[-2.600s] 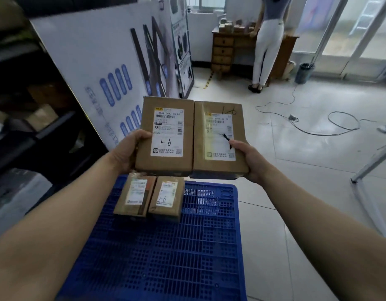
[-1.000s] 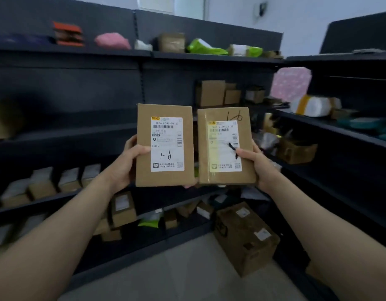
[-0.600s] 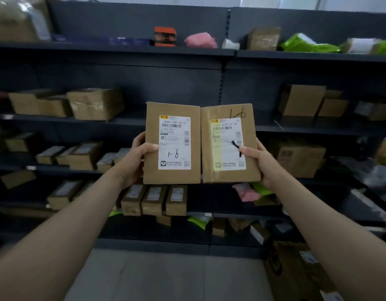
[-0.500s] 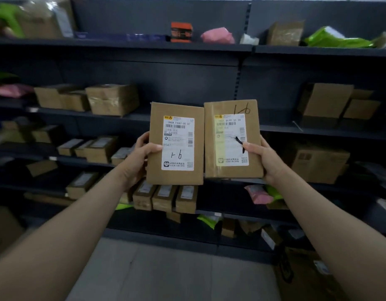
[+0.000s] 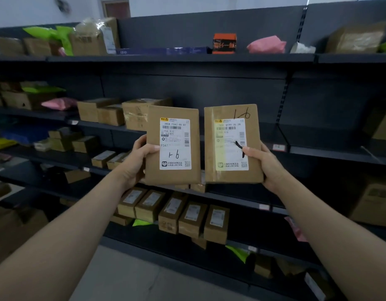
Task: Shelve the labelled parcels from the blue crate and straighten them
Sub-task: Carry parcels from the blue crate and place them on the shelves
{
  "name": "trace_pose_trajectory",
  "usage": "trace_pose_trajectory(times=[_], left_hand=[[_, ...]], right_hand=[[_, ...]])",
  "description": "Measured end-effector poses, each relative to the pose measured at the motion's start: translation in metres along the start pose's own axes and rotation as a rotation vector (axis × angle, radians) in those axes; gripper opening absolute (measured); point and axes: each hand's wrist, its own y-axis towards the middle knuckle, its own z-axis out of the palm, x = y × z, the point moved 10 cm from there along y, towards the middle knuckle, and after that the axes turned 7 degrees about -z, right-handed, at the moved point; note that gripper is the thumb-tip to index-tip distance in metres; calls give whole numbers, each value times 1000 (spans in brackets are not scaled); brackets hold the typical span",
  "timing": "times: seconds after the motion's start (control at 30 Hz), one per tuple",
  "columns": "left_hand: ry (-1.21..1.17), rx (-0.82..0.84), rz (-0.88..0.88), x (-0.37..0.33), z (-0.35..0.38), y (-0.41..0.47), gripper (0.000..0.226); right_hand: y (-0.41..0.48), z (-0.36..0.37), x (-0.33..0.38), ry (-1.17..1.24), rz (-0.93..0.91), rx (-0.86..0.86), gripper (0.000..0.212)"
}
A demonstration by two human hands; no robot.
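Note:
I hold two flat brown cardboard parcels upright in front of dark shelving, labels facing me. My left hand (image 5: 135, 161) grips the left parcel (image 5: 172, 146) by its left edge; its white label has a handwritten "1-6". My right hand (image 5: 263, 168) grips the right parcel (image 5: 232, 144) by its right edge, thumb across a yellowish taped label, with "1-6" written on the cardboard above. A narrow gap separates the two parcels. The blue crate is out of view.
Dark metal shelves (image 5: 209, 58) fill the view. A row of small labelled boxes (image 5: 174, 211) stands on a lower shelf under the parcels. Brown boxes (image 5: 114, 112) sit mid-left, an orange box (image 5: 224, 43) and pink bag (image 5: 266, 44) on top. Bare shelf (image 5: 296, 135) lies to the right.
The view has turned from the blue crate to the shelves and keeps panning left. The two parcels have drifted slightly apart. Both hands keep the same grip.

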Motion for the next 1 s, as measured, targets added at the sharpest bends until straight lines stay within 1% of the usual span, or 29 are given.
trace_pose_trajectory(times=[0.1,0.17,0.3,0.43,0.5,0.57,0.67,0.77,0.83,0.9,1.0], left_hand=[[-11,18,8,-13,-16,53,70],[0,46,-9,-20,-23,86,73],[79,111,-26,-35,-31,147,57],[132,129,-59,-44,-29,204,64],[144,131,-79,-45,-26,229,66],[150,100,-72,-50,-24,254,68],[151,56,-75,-58,-20,287,59],[160,55,-170,-55,-14,307,53],[180,50,-239,-51,-10,321,46],[211,42,-283,-49,-6,334,44],[220,-6,-350,-45,-7,349,50]], right_hand=[[41,15,-4,-22,-18,-22,52],[71,23,-4,-22,-29,-58,47],[122,34,-9,-26,-20,-140,42],[165,35,-18,-21,15,-180,44],[183,33,-20,-37,39,-181,46],[203,28,-21,-66,66,-171,48],[231,21,-26,-99,154,-141,46],[254,18,-32,-106,246,-117,43],[268,15,-36,-151,308,-139,49],[278,9,-38,-213,373,-181,59],[291,4,-42,-245,433,-206,69]])
